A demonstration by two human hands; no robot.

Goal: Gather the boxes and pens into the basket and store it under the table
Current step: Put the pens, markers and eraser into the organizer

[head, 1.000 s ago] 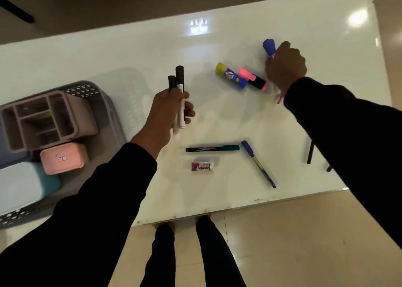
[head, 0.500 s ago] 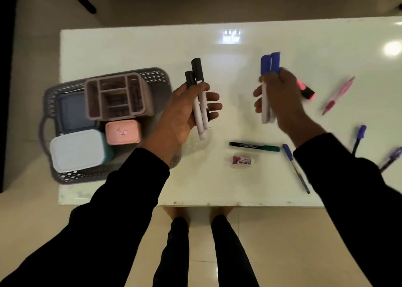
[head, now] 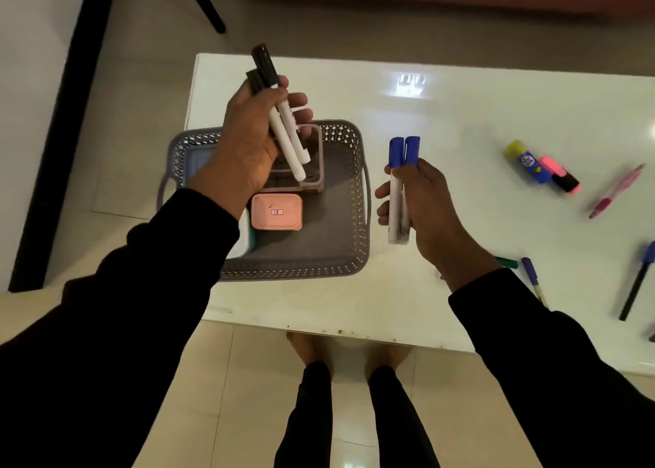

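Two black markers [head: 280, 120] gripped in left hand [head: 248, 148] above basket [head: 354, 219]; right hand [head: 421, 205] beside basket grips blue markers [head: 402, 184]. Light, stiff, smooth; hold mid-barrel.

Black long sleeves [head: 134, 290], black trousers [head: 312, 414].

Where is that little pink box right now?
The pink box sits inside the grey basket, lower middle, just below the divided organiser and under the left hand.

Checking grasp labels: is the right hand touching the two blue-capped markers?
Touching. The head view shows the right hand wrapped around both blue-capped markers.
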